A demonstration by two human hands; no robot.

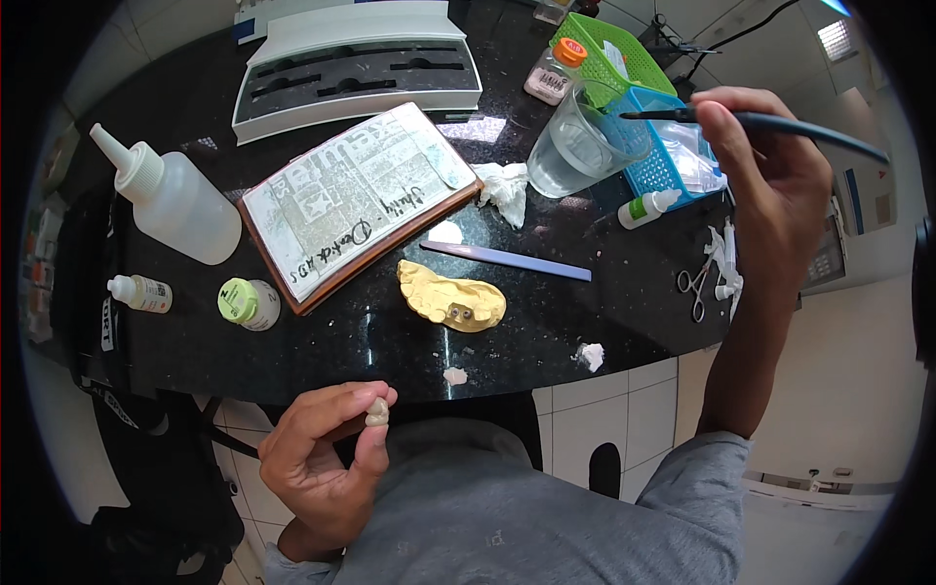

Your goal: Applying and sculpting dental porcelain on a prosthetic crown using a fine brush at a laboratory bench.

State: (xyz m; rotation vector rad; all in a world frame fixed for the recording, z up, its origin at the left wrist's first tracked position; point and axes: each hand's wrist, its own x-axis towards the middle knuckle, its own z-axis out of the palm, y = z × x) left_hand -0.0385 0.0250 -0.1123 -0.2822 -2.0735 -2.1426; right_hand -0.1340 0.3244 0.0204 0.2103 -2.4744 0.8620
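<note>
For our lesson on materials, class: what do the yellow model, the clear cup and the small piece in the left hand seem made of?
Yellow model: probably plaster, matte, with opaque, uneven surfaces.
Clear cup: glass or rigid plastic, smooth and glossy; liquid shows through its wall.
Small piece in the left hand: perhaps ceramic or resin, pale and faintly glossy, too small to settle.

free: between yellow cast and forceps | obstacles: cup, blue basket

We spot pale yellow on the cast at centre, cream on the small piece at seven o'clock, dark blue along the brush handle at two, lime-green basket at one!
</note>
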